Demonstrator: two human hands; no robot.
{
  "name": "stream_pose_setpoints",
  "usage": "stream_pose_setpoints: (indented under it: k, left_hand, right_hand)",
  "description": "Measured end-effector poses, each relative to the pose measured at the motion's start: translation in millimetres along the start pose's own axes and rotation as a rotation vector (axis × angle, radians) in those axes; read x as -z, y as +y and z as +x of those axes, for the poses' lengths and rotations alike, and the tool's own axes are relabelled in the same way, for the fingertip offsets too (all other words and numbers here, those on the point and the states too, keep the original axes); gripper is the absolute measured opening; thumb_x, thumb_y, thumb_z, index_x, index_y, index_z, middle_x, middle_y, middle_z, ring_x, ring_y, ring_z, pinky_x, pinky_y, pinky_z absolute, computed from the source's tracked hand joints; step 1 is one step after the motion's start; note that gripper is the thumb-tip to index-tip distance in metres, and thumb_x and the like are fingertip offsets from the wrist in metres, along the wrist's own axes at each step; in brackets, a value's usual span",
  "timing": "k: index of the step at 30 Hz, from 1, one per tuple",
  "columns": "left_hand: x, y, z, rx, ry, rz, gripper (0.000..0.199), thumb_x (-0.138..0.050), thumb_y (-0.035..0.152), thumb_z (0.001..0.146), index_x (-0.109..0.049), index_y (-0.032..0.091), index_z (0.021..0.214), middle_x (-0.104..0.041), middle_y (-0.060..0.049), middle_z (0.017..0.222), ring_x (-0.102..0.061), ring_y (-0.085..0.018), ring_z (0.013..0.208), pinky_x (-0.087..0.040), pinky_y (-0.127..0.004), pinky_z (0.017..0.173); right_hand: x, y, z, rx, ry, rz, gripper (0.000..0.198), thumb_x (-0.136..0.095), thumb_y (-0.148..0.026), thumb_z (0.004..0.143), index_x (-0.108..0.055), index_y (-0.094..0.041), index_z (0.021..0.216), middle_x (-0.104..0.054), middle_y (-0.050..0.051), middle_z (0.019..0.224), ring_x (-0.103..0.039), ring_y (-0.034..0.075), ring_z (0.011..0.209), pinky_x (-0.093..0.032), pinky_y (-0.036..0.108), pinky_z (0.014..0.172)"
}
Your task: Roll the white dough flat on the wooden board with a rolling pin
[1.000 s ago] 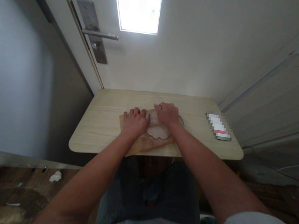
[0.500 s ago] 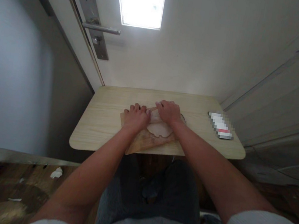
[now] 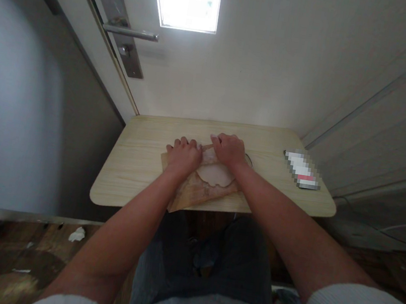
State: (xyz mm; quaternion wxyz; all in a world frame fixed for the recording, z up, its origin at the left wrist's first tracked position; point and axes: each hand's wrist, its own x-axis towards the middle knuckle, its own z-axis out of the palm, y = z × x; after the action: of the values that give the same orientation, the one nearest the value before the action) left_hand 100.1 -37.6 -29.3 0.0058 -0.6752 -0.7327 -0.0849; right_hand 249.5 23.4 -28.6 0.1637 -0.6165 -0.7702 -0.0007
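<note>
A sheet of brown paper (image 3: 190,197) lies at a slant across the pale wooden table, one corner reaching past the front edge. On it rests a thin, whitish, roundish flat piece with an uneven edge (image 3: 215,175), which looks like rolled dough. My left hand (image 3: 184,156) lies on the paper's left part, fingers spread and palm down. Further right, my right hand (image 3: 229,151) has its fingers curled over the far edge of the paper, thumb towards the left. Both hands cover parts of the paper and the whitish piece.
The narrow table (image 3: 129,161) stands against a white door with a metal handle (image 3: 131,33). A phone (image 3: 302,171), blurred out, lies on its right side. A thin dark curved thing (image 3: 250,160) shows beside my right wrist. Crumpled white paper (image 3: 77,234) is on the floor.
The view has shifted slightly. My hands stay in nearly the same places on the paper, with only a small movement of the left hand.
</note>
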Motion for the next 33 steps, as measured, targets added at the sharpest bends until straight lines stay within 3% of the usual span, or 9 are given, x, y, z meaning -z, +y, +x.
stream_pose_setpoints:
  k: [10, 25, 33]
  left_hand:
    - [-6, -1, 12, 0.042, -0.004, -0.019, 0.053, -0.021, 0.04, 0.099, -0.065, 0.018, 0.118, -0.062, -0.02, 0.123, -0.053, -0.037, 0.115, -0.04, -0.059, 0.094]
    - [-2, -3, 29, 0.049, -0.029, -0.016, 0.049, -0.027, 0.039, 0.098, -0.069, 0.017, 0.109, -0.068, -0.018, 0.112, -0.06, -0.035, 0.107, -0.04, -0.056, 0.093]
    - [0, 5, 23, 0.027, -0.009, -0.026, 0.061, -0.016, 0.044, 0.101, -0.069, 0.016, 0.113, -0.068, -0.019, 0.115, -0.059, -0.034, 0.109, -0.034, -0.056, 0.098]
  right_hand:
    - [-4, 1, 3, 0.012, 0.036, 0.008, 0.056, -0.033, -0.056, 0.099, -0.075, -0.019, 0.094, -0.073, 0.012, 0.093, -0.063, 0.028, 0.091, -0.04, 0.038, 0.08]
    - [-10, 1, 13, 0.019, -0.027, 0.013, 0.055, -0.035, -0.057, 0.097, -0.073, -0.017, 0.101, -0.071, 0.015, 0.105, -0.059, 0.03, 0.103, -0.039, 0.041, 0.089]
    - [-11, 0, 21, 0.012, -0.041, -0.004, 0.056, -0.035, -0.057, 0.097, -0.073, -0.016, 0.099, -0.071, 0.017, 0.103, -0.06, 0.03, 0.103, -0.04, 0.041, 0.09]
